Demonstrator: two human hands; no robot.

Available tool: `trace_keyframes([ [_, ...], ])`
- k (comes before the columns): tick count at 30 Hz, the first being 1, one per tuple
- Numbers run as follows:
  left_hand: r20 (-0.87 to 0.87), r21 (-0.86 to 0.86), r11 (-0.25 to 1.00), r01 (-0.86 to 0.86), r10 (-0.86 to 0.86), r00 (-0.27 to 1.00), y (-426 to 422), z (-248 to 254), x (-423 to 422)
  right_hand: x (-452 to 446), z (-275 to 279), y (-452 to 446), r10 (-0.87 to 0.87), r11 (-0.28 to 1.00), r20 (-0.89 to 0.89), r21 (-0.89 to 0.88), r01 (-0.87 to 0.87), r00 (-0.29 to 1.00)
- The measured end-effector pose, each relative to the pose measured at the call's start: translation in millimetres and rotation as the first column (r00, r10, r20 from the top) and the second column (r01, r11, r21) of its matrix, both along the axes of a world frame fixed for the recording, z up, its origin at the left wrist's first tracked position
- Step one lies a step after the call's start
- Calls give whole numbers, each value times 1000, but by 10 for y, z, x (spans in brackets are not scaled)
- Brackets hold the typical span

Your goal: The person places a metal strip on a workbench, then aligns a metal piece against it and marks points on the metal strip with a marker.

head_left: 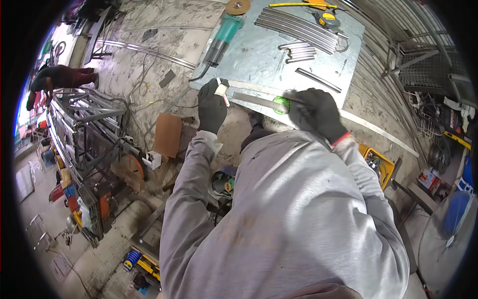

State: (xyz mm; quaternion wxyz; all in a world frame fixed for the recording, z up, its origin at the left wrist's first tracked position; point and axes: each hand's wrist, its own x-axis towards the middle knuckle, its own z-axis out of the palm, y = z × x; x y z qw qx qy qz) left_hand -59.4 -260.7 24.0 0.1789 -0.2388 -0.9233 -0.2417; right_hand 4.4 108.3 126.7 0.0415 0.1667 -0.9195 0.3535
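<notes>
My left hand, in a dark glove, is closed on a thin white marker-like stick with a cream band, near the table's front left corner. My right hand, also gloved, is curled and partly blurred at the right end of a flat grey metal strip; it appears to grip it. A bright green round disc shows by the strip, close to those fingers. Both hands are at the near edge of the metal-topped table. A long flat bar runs out rightward past my right hand.
On the table lie a green angle grinder, long metal rods, short cut pieces, two thin bars and a tape measure. Metal frames stand left; a person bends behind them. A yellow case sits right.
</notes>
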Motion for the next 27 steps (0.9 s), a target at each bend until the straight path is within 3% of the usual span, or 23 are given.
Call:
trace_keyframes([
  [2,-36,-2,999,-32,32,999,-17,-101,43,-77,-271,-262,123,992,0,-19,-123,992],
  [3,-72,-8,997,-73,72,995,-6,-174,27,-121,-390,-410,154,979,54,124,-159,987],
  [4,-47,21,998,-53,54,997,-11,-197,16,-126,-561,-472,180,977,17,110,-180,984],
  [7,4,88,996,-12,12,1000,-14,-233,-6,-29,-616,-660,110,921,7,376,-104,994],
  [10,15,102,995,3,-4,1000,-34,-249,-1,23,-650,-615,72,890,82,444,-101,994],
  [13,-11,71,997,-1,1,1000,-48,-260,-7,103,-422,-460,30,880,236,455,-137,971],
  [17,-59,65,998,23,-19,998,-81,-278,-19,400,-590,-23,-90,927,-29,364,95,995],
  [19,-68,67,997,49,-45,997,-105,-282,-17,528,-506,72,-196,888,100,439,133,975],
  [20,-60,59,996,63,-59,996,-109,-276,-19,535,-550,42,-250,886,77,421,196,965],
  [23,-46,31,998,58,-57,997,-110,-252,-30,531,-672,-121,-243,905,-198,306,296,949],
  [27,2,-1,999,44,-44,999,-133,-256,-37,326,-582,-526,-210,936,-216,237,260,954],
])
